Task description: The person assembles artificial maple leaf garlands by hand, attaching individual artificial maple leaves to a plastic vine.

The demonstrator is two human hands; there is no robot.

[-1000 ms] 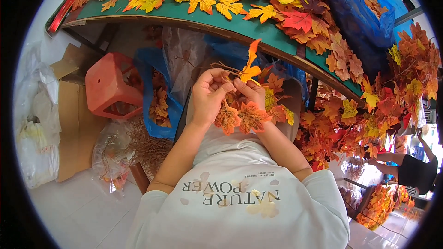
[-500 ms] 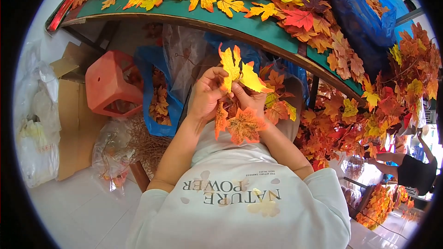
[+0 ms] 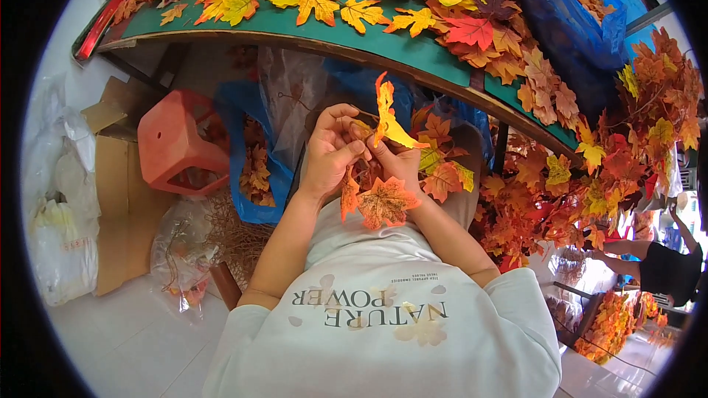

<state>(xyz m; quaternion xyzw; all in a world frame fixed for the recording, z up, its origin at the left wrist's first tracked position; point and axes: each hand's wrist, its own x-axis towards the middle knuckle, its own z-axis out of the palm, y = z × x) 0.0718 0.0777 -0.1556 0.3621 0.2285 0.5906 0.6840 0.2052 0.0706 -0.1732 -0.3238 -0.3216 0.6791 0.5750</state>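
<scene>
Close together over my lap are my left hand [image 3: 333,153] and my right hand [image 3: 396,163], both with fingers pinched. A yellow artificial maple leaf [image 3: 399,135] with orange edges stands folded above my right fingertips, which grip it near its base. My left thumb and fingers close on a thin brown stem, partly hidden by the fingers. Below the hands hangs an orange maple leaf [image 3: 386,203], with a smaller orange leaf beside it. More orange and yellow-green leaves [image 3: 442,179] of the spray lie behind my right wrist.
In front curves a green-topped table [image 3: 287,26] strewn with loose leaves. A red plastic stool [image 3: 168,140], cardboard [image 3: 122,206] and a blue bag [image 3: 254,203] of leaves stand left. Leafy branches [image 3: 531,206] crowd the right; another person [image 3: 667,273] is beyond them.
The yellow leaf has turned from broadside to nearly edge-on and folded. My left fingers have come away from its blade and dropped slightly onto the stem.
</scene>
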